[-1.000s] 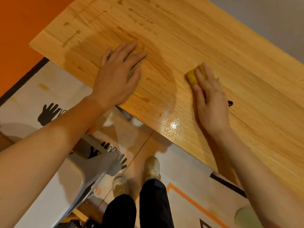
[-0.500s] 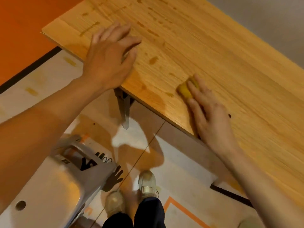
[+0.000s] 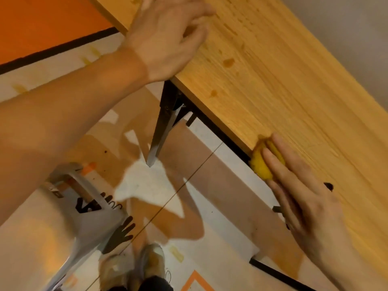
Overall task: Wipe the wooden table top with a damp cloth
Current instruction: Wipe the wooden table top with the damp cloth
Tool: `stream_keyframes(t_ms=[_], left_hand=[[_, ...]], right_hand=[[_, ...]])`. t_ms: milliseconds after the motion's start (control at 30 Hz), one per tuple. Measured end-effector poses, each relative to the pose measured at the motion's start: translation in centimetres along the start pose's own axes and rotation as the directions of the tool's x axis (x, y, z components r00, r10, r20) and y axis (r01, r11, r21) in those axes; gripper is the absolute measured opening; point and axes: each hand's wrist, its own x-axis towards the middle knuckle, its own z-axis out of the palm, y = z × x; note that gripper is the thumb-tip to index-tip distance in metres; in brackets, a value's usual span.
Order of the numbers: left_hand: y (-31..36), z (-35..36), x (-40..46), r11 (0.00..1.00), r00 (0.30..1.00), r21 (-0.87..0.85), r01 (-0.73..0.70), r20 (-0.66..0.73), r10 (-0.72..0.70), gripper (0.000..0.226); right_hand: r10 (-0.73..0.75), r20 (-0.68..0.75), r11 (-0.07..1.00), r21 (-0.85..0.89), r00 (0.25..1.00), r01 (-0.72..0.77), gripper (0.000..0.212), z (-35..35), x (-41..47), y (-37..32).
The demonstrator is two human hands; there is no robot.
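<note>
Right hand (image 3: 308,198), fingers flat, presses yellow damp cloth (image 3: 261,162) onto light wooden table top (image 3: 283,85) at near edge. Left hand (image 3: 168,36) rests loosely curled, empty, near the corner.

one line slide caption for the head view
Right hand presses yellow cloth at wooden table top edge; left hand braces.

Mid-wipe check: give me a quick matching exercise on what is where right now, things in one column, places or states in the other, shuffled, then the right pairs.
Things:
1. yellow cloth
2. left hand
3. dark spots
4. metal table leg

Places or states:
A. resting on the table top near its far corner
B. under the table's near edge, pointing down to the floor
C. under the right hand fingers, at the near edge
D. on the wood between the two hands

Pairs: 1-C, 2-A, 3-D, 4-B
</note>
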Motion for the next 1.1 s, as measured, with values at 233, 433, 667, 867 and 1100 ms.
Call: stream_keyframes(t_ms=[233,433,667,867,1100], left_hand=[[-3.3,0.2,-1.3,0.987,0.993,0.140,0.080,-0.093,-0.067,0.063],[-3.2,0.0,-1.5,0.981,0.996,0.176,0.081,-0.051,-0.073,0.061],[-2.6,-0.1,-1.8,0.980,0.985,0.099,0.172,-0.036,-0.169,0.051],[-2.5,-0.8,-1.7,0.981,0.985,0.092,0.173,0.002,-0.173,0.052],[-6.7,-2.8,-1.0,0.939,0.937,0.008,0.345,-0.068,-0.344,0.051]], right_hand=[[-0.202,-0.002,0.941,-0.276,0.979,0.194,0.051,1.9,2.7,-0.3],[-0.288,-0.086,0.907,-0.345,0.954,0.243,0.047,5.0,10.3,-3.4],[-0.102,0.148,0.893,-0.422,0.984,0.156,0.048,1.1,-0.7,1.6],[-0.160,-0.035,0.956,-0.253,0.987,0.146,0.069,4.8,11.4,-5.3],[-0.101,0.080,0.966,-0.232,0.992,0.117,0.059,3.0,7.2,-3.9]])
